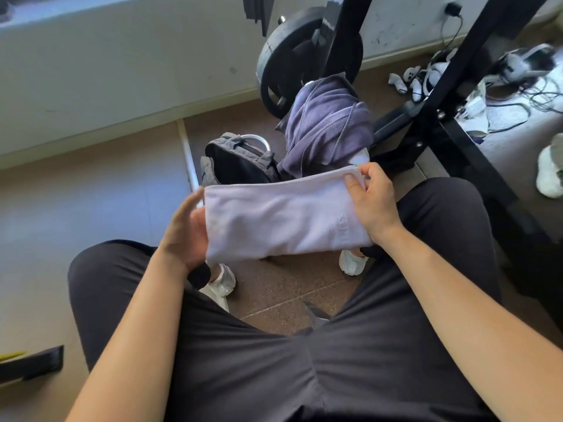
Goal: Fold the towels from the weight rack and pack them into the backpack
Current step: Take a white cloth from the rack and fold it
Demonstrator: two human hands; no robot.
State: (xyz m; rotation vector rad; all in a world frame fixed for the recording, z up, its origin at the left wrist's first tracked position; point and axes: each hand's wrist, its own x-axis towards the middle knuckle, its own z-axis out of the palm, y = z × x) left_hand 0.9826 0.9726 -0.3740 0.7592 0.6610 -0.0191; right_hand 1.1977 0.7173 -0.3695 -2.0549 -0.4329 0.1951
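Observation:
A folded pale lilac towel (283, 214) is stretched flat between my hands above my knees. My right hand (373, 202) grips its right end, thumb on top and fingers curled at the far corner. My left hand (185, 233) lies against its left end with straight fingers; the thumb is hidden under the cloth. A darker purple towel (326, 126) hangs bunched on the weight rack (426, 117) just beyond. The grey backpack (237, 159) stands open on the floor to the left of that towel.
A black weight plate (292, 56) sits on the rack behind the purple towel. Cables and white devices (487, 86) litter the floor at the right, with a white shoe (548, 172) near the edge. My legs in dark trousers fill the foreground. A wall runs along the left.

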